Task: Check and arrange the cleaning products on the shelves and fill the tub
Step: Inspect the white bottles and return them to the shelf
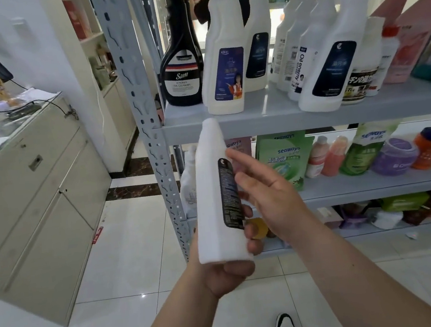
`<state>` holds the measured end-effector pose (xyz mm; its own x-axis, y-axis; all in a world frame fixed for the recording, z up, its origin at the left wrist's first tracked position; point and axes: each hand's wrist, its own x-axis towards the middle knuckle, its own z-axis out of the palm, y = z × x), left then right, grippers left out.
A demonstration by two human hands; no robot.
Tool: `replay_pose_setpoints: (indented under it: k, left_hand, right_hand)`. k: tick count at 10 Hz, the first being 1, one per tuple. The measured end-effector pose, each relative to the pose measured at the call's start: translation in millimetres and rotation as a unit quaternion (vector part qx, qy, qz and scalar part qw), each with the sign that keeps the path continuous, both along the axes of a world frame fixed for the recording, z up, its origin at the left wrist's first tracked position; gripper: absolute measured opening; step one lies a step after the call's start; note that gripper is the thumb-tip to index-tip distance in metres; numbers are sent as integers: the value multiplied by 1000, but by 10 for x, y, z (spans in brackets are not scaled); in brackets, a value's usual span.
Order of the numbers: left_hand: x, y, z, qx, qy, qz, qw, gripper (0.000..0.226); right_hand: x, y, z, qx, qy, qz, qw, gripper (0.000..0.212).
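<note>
My left hand [228, 271] grips the base of a tall white bottle [212, 190] with a narrow black label, held upright in front of the grey metal shelf unit [271, 122]. My right hand [271, 197] hovers beside the label with its fingers spread, the fingertips near or touching the bottle's side. On the top shelf stand a black "Sam" bottle [182, 71], several white bottles [225, 63] with dark blue labels, and pink bottles [405, 34] at the right. No tub is in view.
The middle shelf holds green "seaways" refill pouches [284, 161], orange bottles and coloured jars [394, 156]. The bottom shelf carries mixed packets. A beige cabinet counter [34, 198] with papers and a monitor stands at the left. Another person stands behind the shelves. White tiled floor lies below.
</note>
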<state>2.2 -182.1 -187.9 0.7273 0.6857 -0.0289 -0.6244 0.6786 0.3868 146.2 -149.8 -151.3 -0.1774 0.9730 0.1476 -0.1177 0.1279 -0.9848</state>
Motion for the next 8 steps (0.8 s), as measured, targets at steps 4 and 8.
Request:
replay_pose_setpoints:
  k: [4,8]
  left_hand:
    - [-22,73,349,-148,145,159,965,51]
    - [-497,126,-44,276,588,362,669,27]
  right_hand:
    - [-201,127,-126,-121,84,2,989,27]
    - [-141,186,-290,-39,-76,75,993,57]
